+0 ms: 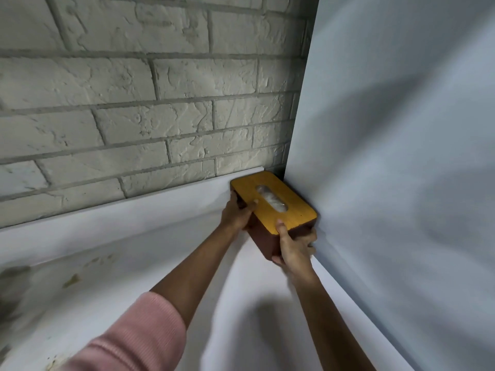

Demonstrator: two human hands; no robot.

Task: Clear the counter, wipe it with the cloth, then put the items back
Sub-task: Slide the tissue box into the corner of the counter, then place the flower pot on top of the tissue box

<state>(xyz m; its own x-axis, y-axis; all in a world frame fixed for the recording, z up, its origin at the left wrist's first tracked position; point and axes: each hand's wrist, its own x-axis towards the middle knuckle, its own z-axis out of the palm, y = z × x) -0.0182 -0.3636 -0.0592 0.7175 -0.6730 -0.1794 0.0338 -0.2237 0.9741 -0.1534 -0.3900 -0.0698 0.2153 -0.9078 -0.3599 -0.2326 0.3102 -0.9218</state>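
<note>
Wood-look yellow lid on a dark brown body: that's the tissue box (273, 207). It's way over in the back corner of the white table (160, 263), about 1 o'clock from the person. The far end is tucked in where the pale brick wall (134, 103) meets a plain white side panel (401, 156). Something pale and crinkly shows in the oval slot on top.

Both hands are on it. The left hand (237, 215) has the long side at the box's 9 o'clock, its grip wrapped round that edge with the thumb lying on the lid. The right hand (293, 247) has the near short end at about 5 o'clock, thumb up on the lid and the fingers curled round the corner toward the panel (that hand is a bit motion-blurred, so I can't make out finer detail). I honestly can't tell if the box is sitting on the table or held just off it.

A pink sleeve (134, 338) covers the left arm at 7 o'clock. There are brownish stains (71, 281) on the table out at 8 o'clock, well apart from the box.
</note>
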